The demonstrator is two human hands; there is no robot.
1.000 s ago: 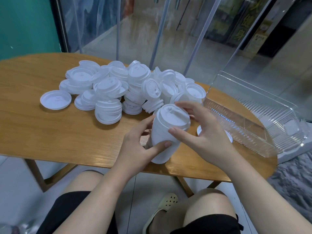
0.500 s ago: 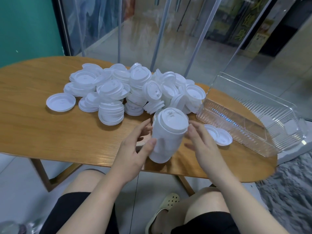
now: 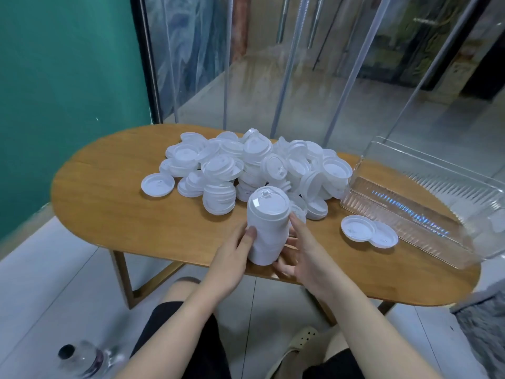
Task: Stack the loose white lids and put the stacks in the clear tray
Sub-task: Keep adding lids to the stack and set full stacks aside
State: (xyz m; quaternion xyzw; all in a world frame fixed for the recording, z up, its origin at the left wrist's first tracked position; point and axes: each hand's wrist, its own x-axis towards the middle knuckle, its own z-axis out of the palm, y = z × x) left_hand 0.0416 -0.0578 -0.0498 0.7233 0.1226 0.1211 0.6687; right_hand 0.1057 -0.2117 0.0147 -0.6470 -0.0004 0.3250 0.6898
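Standing upright near the tabletop's near edge, a tall stack of white lids point(image 3: 269, 228) makes a smooth column, its topmost lid showing a raised rim and a small square sip tab at the far side. The left hand point(image 3: 232, 258) holds the stack from the left, thumb laid flat against its side and the other fingers hidden behind it. The right hand point(image 3: 303, 255) cups it from the right with fingers loosely spread around the lower half, the forefinger reaching up along the column.

Just beyond the stack lies a big heap of loose lids point(image 3: 246, 165) across the middle of the wooden table point(image 3: 109, 203), some nested in short piles, some tipped on edge. One single lid point(image 3: 157, 185) lies flat at the heap's left side, and two overlapping lids point(image 3: 369, 234) lie flat to the right, just beside the clear tray point(image 3: 426, 198). That ribbed tray sits at the tabletop's right end, holding no lids.

A water bottle point(image 3: 82, 358) lies on the floor at lower left.
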